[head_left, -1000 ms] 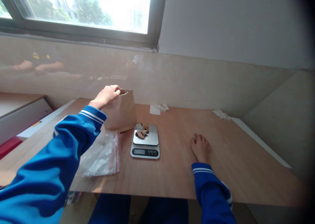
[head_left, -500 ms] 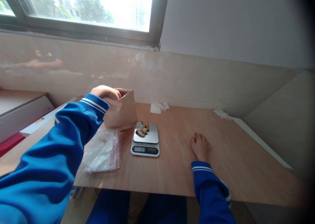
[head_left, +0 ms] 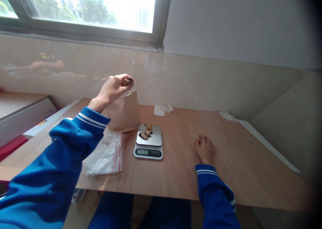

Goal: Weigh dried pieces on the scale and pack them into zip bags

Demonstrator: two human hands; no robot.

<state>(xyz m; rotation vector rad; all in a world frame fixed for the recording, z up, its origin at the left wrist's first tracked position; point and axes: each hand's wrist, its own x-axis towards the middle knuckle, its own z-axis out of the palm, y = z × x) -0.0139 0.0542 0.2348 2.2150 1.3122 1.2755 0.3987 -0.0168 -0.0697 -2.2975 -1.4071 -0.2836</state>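
Observation:
My left hand (head_left: pixel 117 85) is raised just above the mouth of a brown paper bag (head_left: pixel 123 113), its fingertips pinching a dried brown slice with a dark edge (head_left: pixel 127 82). The bag stands upright and open at the top; its contents are hidden. Right of it is a digital kitchen scale (head_left: pixel 156 140), where several similar dried pieces (head_left: pixel 146 132) lie on the metal plate. The scale's display is too small to read. My right hand (head_left: pixel 205 149) rests palm down on the table, right of the scale, with nothing visible in it.
Clear zip bags with red seals (head_left: pixel 107 157) lie in front of the paper bag. A white paper and crumpled tissue (head_left: pixel 166 109) sit by the wall, with another tissue (head_left: pixel 227 116) farther right. A white box-like unit (head_left: pixel 27 116) stands at the left. The wooden table (head_left: pixel 176 175) ends near my legs.
My left hand has come up out of the paper bag and now shows a dried slice between its fingers. My right hand, the scale and its pieces have stayed in place.

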